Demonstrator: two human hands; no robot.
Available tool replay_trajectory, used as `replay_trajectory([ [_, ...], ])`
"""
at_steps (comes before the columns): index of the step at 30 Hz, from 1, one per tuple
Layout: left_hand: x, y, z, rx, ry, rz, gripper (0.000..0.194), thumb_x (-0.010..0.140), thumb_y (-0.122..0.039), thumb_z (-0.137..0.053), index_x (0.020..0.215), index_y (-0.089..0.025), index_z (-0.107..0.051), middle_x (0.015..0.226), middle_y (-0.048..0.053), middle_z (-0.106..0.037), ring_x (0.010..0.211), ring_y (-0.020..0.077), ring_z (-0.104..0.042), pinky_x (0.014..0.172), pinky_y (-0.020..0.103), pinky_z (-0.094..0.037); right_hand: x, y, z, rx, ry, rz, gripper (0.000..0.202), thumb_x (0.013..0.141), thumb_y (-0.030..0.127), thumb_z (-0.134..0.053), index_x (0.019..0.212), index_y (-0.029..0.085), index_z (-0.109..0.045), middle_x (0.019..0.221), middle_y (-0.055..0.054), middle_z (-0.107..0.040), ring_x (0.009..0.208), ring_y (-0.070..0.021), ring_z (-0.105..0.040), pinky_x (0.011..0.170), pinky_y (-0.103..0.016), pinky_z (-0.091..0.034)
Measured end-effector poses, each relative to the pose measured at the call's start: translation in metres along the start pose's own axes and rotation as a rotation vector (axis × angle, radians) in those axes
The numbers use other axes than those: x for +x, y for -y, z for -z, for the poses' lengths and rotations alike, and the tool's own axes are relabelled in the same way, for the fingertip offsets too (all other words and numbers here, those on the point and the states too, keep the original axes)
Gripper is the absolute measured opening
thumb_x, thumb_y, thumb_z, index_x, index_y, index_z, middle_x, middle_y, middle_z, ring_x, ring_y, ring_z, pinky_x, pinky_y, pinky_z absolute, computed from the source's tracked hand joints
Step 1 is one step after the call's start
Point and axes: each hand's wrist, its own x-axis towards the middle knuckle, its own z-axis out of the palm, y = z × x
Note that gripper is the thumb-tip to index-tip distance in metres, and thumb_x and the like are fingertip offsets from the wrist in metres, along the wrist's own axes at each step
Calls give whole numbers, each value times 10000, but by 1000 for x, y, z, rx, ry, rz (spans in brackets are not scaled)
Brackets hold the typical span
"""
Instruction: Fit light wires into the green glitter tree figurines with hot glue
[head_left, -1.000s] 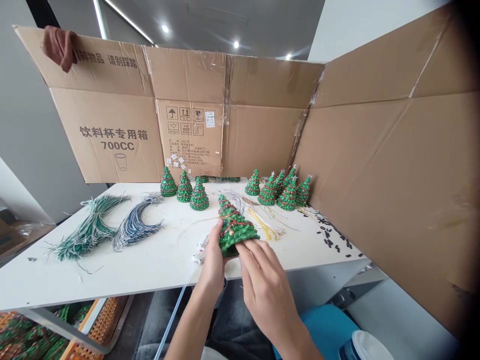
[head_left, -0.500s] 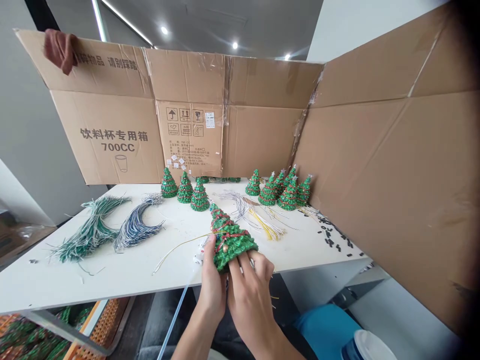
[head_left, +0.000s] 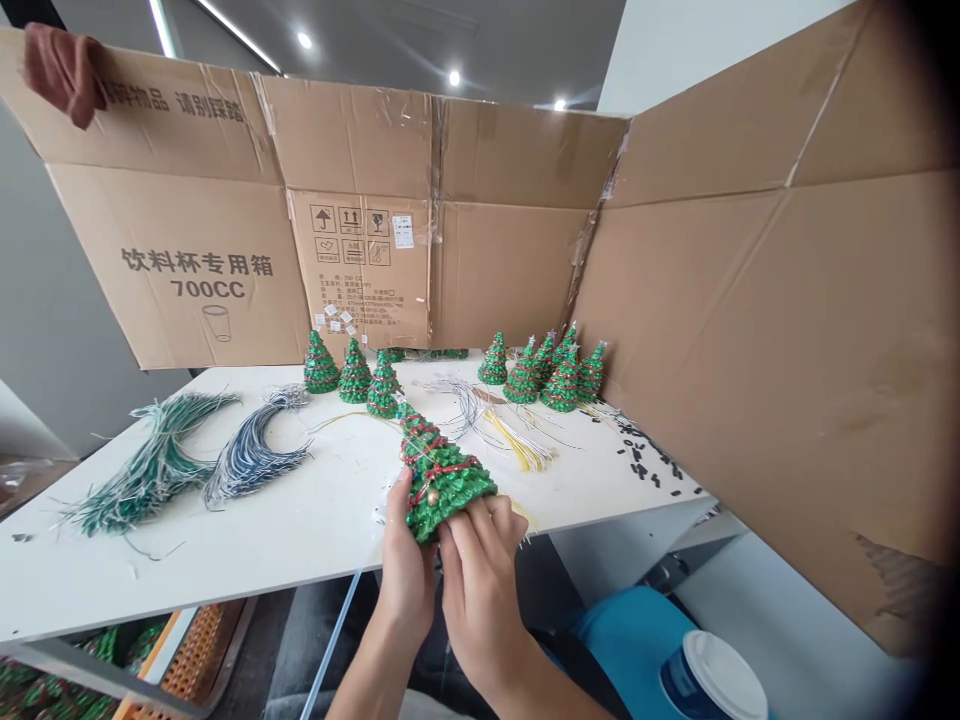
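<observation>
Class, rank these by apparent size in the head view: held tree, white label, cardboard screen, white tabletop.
1. cardboard screen
2. white tabletop
3. held tree
4. white label

Both bare forearms rise from the lower edge and lean toward each other; the left hand (head_left: 405,560) stands nearly upright, thumb (head_left: 399,495) extended upward, its other fingers mostly hidden behind; the right hand (head_left: 484,600) sits just beside it, back turned to the view, knuckles bent, fingers (head_left: 471,540) angled up and forward, some tips out of sight; the left wrist (head_left: 397,610) looks fairly straight
</observation>
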Motion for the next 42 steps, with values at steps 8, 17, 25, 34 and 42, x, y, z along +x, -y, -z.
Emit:
replay_trajectory([
  [8, -8, 0, -3, 79, -20, -25, 388, 865, -549, -899, 1037, -208, -834, 968, 44, -867, 1022, 295, -837, 930, 368, -675, -5, -5, -1, -50, -211, 29, 262, 1141, 45, -587, 999, 244, -681, 852, -40, -714, 819, -244, -649, 761, -403, -485],
  [17, -4, -5, -3, 56, -110, -4, 256, 914, -454, -851, 954, -202, -830, 751, -40, -760, 610, 124, -683, 576, 201, -554, 3, -12, 6, 25, -111, 16, 298, 1121, 0, -589, 1038, 241, -742, 893, -51, -777, 876, -242, -704, 812, -369, -591],
  [25, 6, -16, 2, 86, -119, -40, 269, 1000, -441, -760, 1014, -188, -849, 899, 17, -856, 714, 158, -776, 659, 222, -624, 9, -19, 20, 199, 63, -58, 196, 1092, 58, -697, 1063, 221, -802, 940, -30, -830, 864, -208, -757, 749, -300, -590],
  [34, 4, -16, 2, 142, -82, -74, 285, 951, -473, -795, 1004, -198, -852, 943, 23, -862, 728, 167, -763, 642, 229, -604, 23, -18, 40, 370, 136, -316, 130, 1035, 131, -731, 1078, 243, -781, 850, 27, -814, 610, -143, -519, 626, -273, -467],
  [42, 2, -17, -1, 145, -99, -99, 293, 920, -477, -813, 1018, -204, -856, 908, -2, -851, 735, 167, -759, 656, 230, -597, 27, -15, 47, 367, 173, -389, 191, 1003, 166, -702, 1024, 237, -879, 745, 22, -745, 640, -169, -447, 645, -311, -414],
])
